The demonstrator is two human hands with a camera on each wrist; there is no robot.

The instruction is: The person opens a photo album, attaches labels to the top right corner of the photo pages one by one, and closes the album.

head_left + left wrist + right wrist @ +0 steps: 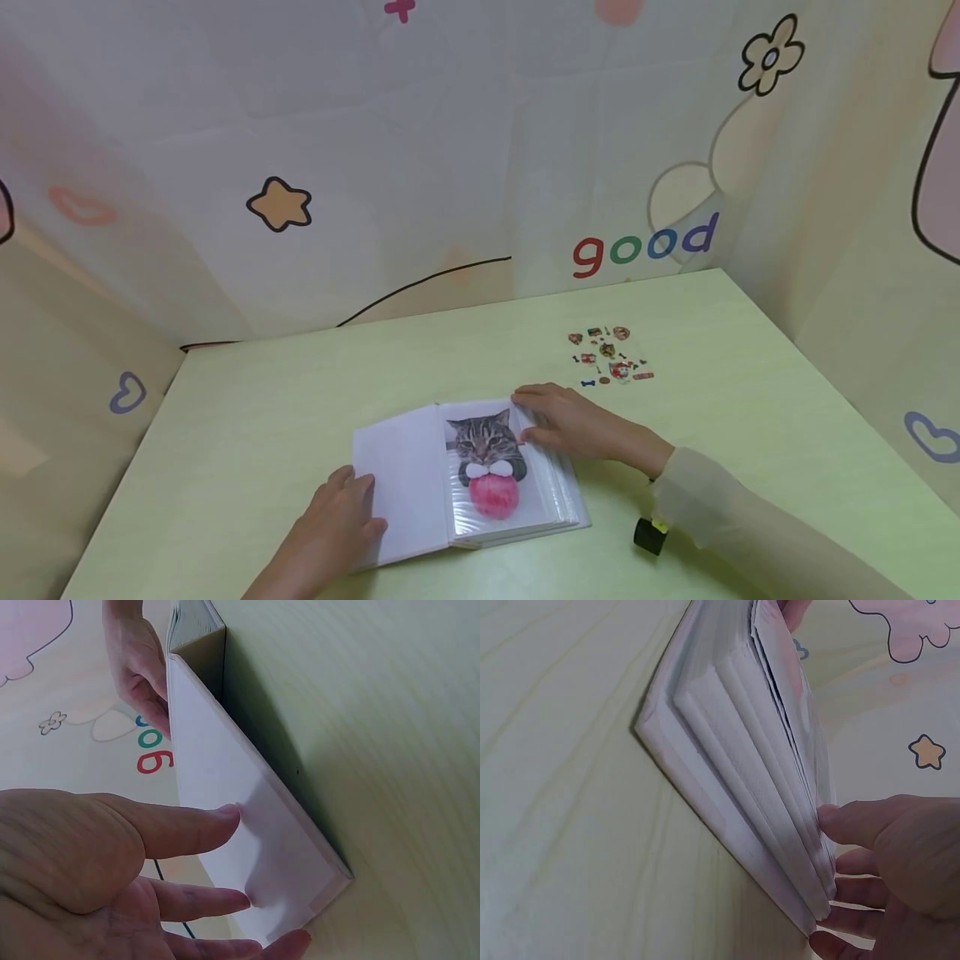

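A photo album lies spread on the table, its white inside cover to the left. On the right, a clear sleeve shows a cat picture with a pink fluffy ball. My left hand rests at the cover's left edge, and in the left wrist view its thumb and fingers touch the white board, extended. At the upper right corner of the pages is my right hand. The right wrist view shows its thumb against the edges of the thick page stack, with the fingers alongside, fairly straight.
A clear sheet of small stickers lies behind my right hand. Beneath my right sleeve hangs a small black object with a yellow bit. The pale green table meets printed curtains at the back and sides.
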